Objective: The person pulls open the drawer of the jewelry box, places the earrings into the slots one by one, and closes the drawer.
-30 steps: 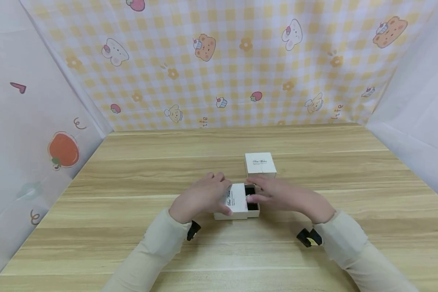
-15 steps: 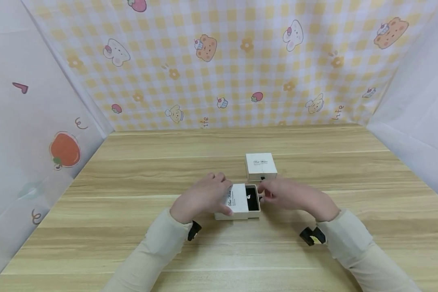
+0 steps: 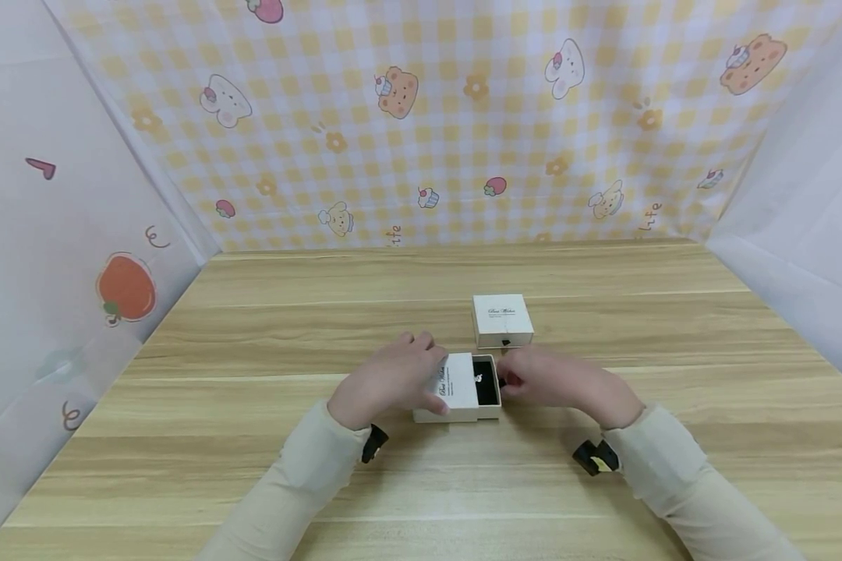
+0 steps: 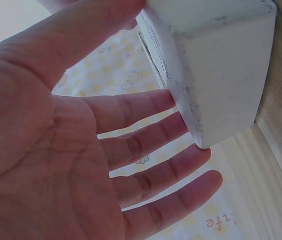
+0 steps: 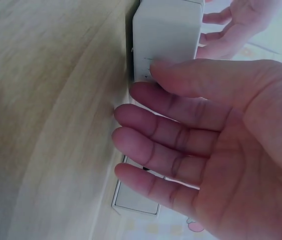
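A white jewellery box with printed lettering lies on the table, its drawer partly slid out on the right. Inside the drawer a small silvery piece of jewellery sits on a black insert. My left hand holds the box's sleeve, thumb at the near side and fingertips at the far side. At the drawer's outer end, my right hand pinches the small black pull tab between thumb and index finger. Most of that tab is hidden by the fingers.
A second white box, closed, with a small black tab, stands just behind the right hand. The wooden table reaches back to a yellow checked cloth. White cloths hang at both sides.
My right hand has moved from over the drawer's insert to the right, onto its end tab, uncovering the jewellery. The left hand and the box have stayed in place.
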A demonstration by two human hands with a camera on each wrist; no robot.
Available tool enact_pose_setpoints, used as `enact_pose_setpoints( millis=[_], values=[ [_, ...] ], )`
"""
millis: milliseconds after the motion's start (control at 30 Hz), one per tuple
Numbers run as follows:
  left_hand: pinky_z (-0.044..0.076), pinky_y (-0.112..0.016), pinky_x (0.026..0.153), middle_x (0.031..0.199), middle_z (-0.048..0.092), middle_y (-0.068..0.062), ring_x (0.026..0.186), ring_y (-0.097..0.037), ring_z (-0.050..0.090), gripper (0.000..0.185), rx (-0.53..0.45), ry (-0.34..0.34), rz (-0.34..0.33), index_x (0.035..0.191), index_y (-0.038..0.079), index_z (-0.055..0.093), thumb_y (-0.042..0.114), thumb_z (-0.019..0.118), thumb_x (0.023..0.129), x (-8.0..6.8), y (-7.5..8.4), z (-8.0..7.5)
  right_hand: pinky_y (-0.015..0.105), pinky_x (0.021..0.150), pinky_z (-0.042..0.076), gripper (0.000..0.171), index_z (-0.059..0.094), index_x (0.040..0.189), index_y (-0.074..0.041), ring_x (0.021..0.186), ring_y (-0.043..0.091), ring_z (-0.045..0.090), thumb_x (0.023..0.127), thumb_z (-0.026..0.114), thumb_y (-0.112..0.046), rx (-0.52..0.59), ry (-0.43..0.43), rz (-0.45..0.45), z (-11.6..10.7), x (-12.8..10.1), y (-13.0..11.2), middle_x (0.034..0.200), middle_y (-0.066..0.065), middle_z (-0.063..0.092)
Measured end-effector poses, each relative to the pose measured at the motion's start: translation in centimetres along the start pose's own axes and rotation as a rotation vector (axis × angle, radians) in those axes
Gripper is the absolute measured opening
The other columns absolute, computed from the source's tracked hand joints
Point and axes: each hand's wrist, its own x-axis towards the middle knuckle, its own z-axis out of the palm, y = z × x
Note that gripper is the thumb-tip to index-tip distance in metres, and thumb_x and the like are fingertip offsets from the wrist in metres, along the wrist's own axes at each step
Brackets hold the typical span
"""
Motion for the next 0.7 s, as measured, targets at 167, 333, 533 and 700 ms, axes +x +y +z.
enact_pose_setpoints(
  millis=[167, 333, 533, 700],
  values=[
    [0.041, -0.031, 0.080, 0.114, 0.052, -0.004, 0.093, -0.019, 0.042, 0.072, 0.004, 0.004, 0.005, 0.130, 0.011, 0.053, 0.044, 0.077, 0.071, -0.06, 0.01, 0.00, 0.019, 0.052, 0.036, 0.019, 0.053, 0.068, -0.012, 0.057, 0.005, 0.040, 0.083, 0.063, -0.007, -0.005, 0.009, -0.005, 0.02, 0.11, -0.04, 0.063, -0.005, 0.046],
    [0.041, -0.030, 0.079, 0.112, 0.052, -0.003, 0.092, -0.019, 0.042, 0.071, 0.011, 0.007, 0.014, 0.128, 0.010, 0.053, 0.045, 0.077, 0.071, -0.01, -0.06, 0.01, 0.018, 0.052, 0.036, 0.019, 0.053, 0.069, -0.012, 0.057, 0.005, 0.040, 0.084, 0.063, -0.007, -0.009, 0.006, 0.007, 0.12, 0.15, -0.07, 0.063, -0.005, 0.047],
    [0.041, -0.030, 0.079, 0.113, 0.052, -0.004, 0.093, -0.019, 0.043, 0.071, 0.012, 0.009, 0.013, 0.128, 0.010, 0.054, 0.045, 0.077, 0.071, 0.02, -0.06, 0.05, 0.018, 0.051, 0.033, 0.022, 0.051, 0.066, -0.013, 0.055, 0.005, 0.038, 0.084, 0.062, -0.006, -0.019, 0.008, 0.004, 0.23, 0.21, -0.06, 0.061, -0.006, 0.043],
    [0.041, -0.030, 0.078, 0.111, 0.052, -0.003, 0.093, -0.020, 0.043, 0.070, 0.006, 0.004, 0.009, 0.128, 0.011, 0.054, 0.044, 0.077, 0.071, 0.05, -0.04, 0.03, 0.017, 0.050, 0.029, 0.028, 0.045, 0.061, -0.014, 0.054, 0.004, 0.034, 0.083, 0.060, -0.005, -0.016, 0.020, -0.001, 0.38, 0.21, 0.00, 0.059, -0.007, 0.038]
  ],
)
